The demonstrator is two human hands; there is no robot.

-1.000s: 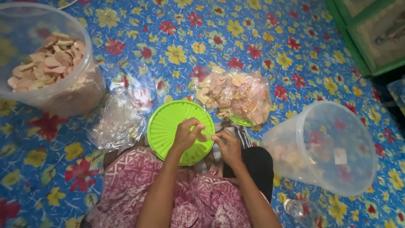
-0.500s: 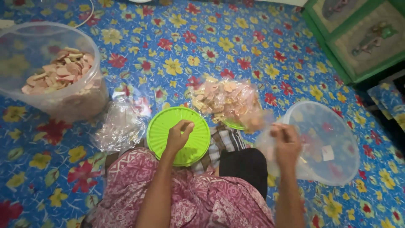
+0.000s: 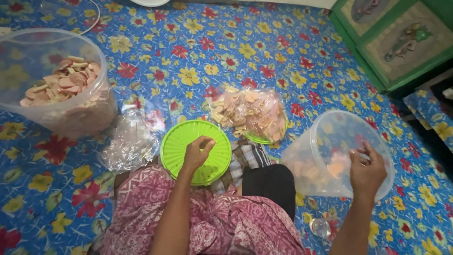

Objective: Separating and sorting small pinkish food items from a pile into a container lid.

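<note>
The floor mat [image 3: 264, 42] was bright blue, patterned with yellow and red flowers. The round lid [image 3: 179, 146] was lime green. Both tubs, one [image 3: 101, 111] at the mat's left edge, one [image 3: 330, 127] towards its right, were clear plastic holding pinkish-tan slices. The lap cloth [image 3: 141, 212] was pink with white print.

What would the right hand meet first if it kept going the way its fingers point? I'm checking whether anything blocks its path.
The right hand points into the mouth of the clear plastic tub, so probably the pinkish crackers inside; depth is unclear.
</note>
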